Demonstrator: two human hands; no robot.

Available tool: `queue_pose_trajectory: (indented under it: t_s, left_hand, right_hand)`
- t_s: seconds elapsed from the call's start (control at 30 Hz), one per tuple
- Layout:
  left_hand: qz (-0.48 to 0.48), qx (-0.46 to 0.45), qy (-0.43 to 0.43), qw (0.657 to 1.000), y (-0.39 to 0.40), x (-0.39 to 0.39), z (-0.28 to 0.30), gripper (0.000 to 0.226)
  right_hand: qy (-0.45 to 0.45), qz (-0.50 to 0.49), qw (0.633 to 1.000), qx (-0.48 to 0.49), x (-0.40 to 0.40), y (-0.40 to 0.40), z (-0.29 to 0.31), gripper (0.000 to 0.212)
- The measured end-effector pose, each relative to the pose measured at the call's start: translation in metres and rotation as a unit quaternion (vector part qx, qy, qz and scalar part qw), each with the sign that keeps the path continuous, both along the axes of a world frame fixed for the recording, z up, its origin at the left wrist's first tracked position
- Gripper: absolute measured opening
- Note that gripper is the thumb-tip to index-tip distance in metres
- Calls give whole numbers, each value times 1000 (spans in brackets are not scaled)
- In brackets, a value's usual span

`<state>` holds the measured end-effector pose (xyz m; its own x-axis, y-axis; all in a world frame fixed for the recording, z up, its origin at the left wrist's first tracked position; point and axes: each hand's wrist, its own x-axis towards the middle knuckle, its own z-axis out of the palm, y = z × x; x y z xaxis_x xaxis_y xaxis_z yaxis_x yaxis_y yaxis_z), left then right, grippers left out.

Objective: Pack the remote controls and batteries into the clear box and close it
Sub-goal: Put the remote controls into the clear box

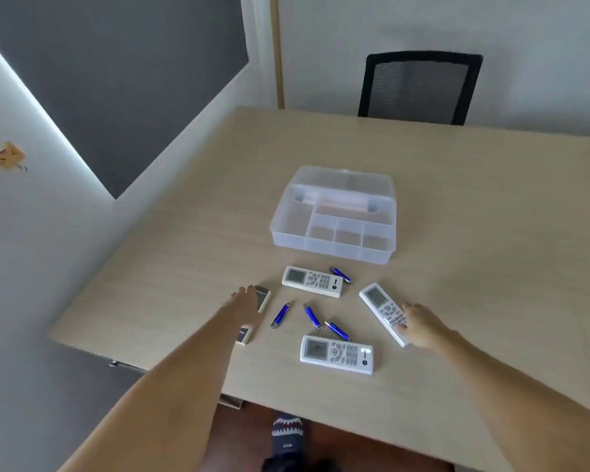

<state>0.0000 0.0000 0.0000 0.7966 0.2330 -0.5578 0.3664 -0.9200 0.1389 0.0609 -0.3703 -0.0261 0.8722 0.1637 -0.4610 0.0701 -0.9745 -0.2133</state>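
The left hand lies flat on a remote and hides most of it; only its two ends stick out. I cannot tell if it grips. The right hand rests on the near end of another remote, fingers loose. Two more remotes and blue batteries lie on the desk. The clear box sits open behind them. The button writing is too blurry to read.

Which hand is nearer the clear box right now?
Left, though only slightly. The left hand rests on a remote, below-left of the clear box; the right hand rests on another remote, lower, below-right.
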Motion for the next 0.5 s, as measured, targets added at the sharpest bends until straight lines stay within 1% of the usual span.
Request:
queue_pose_trajectory:
  t_s: [0.03,0.07,0.17,0.27,0.33,0.4,0.47,0.5]
  left_hand:
    - [2,19,20,1000,1,-3,-7,51]
    - [14,22,23,999,3,-2,-15,52]
    - [55,23,34,998,6,-8,-43,61]
    - [94,8,-19,995,4,-1,-60,70]
    - [97,-16,-29,995,7,8,-62,70]
    - [88,-65,-26,994,12,21,-56,68]
    - [132,-161,-76,975,19,39,-44,62]
    - [148,-198,-112,963,21,50,-34,62]
  right_hand:
    - [9,-5,1000,-8,-2,-1,-7,47]
    - [16,-20,1000,-2,-2,-1,-12,51]
    - [25,-58,998,-24,-9,4,-16,53]
    - [4,-75,996,-47,-6,12,-15,56]
    - [12,-89,995,-50,1,13,-20,59]
    - [35,-101,994,-14,7,13,-21,59]
    - [81,-120,988,55,15,11,-13,49]
    - [111,-128,982,81,19,10,-6,45]
